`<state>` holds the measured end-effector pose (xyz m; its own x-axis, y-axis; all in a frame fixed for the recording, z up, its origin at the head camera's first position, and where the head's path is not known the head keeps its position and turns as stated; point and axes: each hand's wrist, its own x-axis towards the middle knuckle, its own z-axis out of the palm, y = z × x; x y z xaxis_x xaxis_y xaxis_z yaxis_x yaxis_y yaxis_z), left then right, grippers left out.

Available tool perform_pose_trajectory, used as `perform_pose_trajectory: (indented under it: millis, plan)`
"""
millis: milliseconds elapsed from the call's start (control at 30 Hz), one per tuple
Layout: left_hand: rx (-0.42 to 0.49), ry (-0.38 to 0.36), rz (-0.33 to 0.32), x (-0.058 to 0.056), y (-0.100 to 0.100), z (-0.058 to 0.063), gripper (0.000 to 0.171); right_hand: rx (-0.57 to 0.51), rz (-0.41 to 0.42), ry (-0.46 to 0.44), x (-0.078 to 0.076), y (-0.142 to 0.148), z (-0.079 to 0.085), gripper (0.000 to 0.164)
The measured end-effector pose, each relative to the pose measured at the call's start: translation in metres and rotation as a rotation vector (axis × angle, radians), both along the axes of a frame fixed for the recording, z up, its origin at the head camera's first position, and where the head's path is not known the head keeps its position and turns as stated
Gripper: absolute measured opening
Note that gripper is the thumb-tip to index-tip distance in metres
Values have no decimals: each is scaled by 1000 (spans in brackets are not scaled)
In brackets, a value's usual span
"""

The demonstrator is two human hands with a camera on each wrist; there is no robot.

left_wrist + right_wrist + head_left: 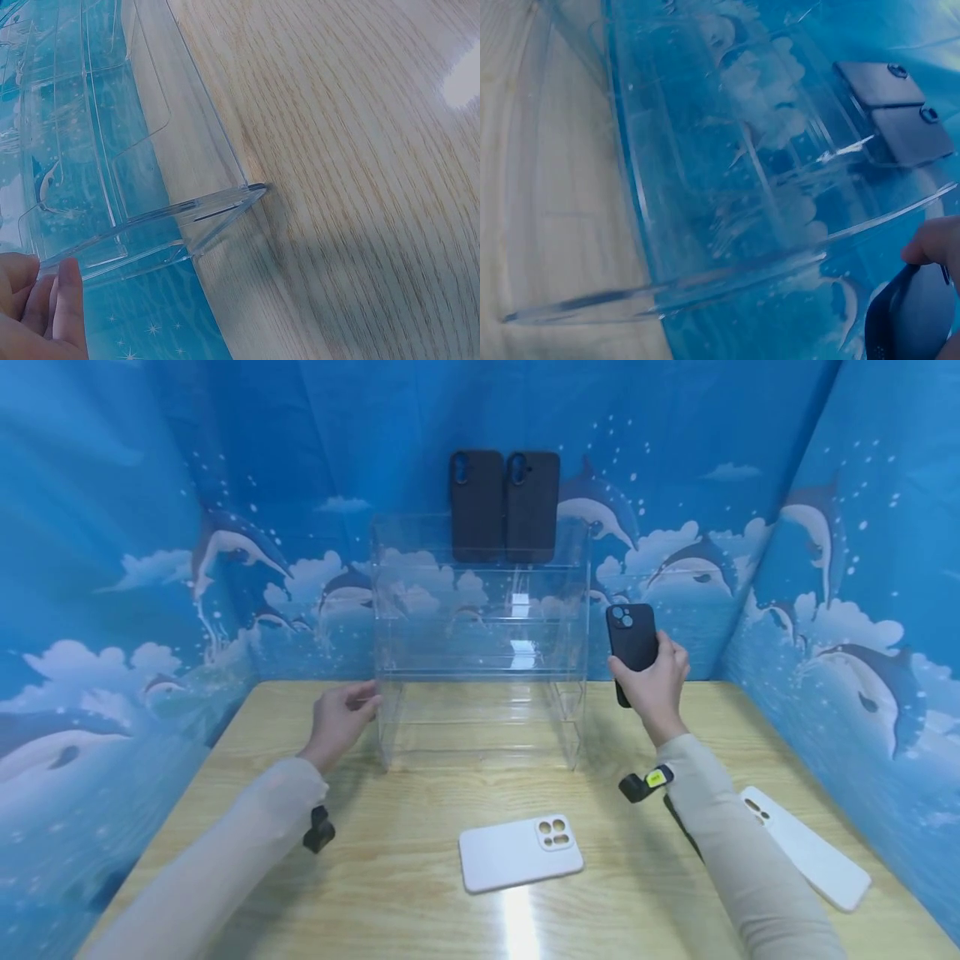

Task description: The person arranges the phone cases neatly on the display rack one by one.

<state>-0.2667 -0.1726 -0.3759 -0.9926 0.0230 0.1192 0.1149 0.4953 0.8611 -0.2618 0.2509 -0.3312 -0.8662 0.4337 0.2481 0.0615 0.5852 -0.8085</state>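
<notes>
A clear stepped display stand [480, 672] stands on the wooden table. Two black phone cases, a left one [477, 508] and a right one [532, 510], lean side by side on its top tier. Beside the stand's left side panel, my left hand [341, 722] pinches the panel's edge with thumb and fingertips; in the left wrist view those fingers [69, 296] meet the clear plastic. My right hand [656, 681] grips another black phone case [633, 643] upright, right of the stand and apart from it. The right wrist view shows that case [911, 319] partly cut off.
A white phone case [517, 853] lies on the table in front of the stand. Another white case [813, 852] lies at the right, partly behind my right forearm, with a dark edge [682, 827] showing under the sleeve. A blue dolphin-print curtain [660, 427] encloses the table.
</notes>
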Motion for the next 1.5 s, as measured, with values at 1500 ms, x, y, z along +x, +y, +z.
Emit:
perform_pose_trajectory:
  millis: [1500]
  plan:
    - [5, 16, -31, 1, -2, -1, 44, -43, 134, 236, -32, -103, 106, 91]
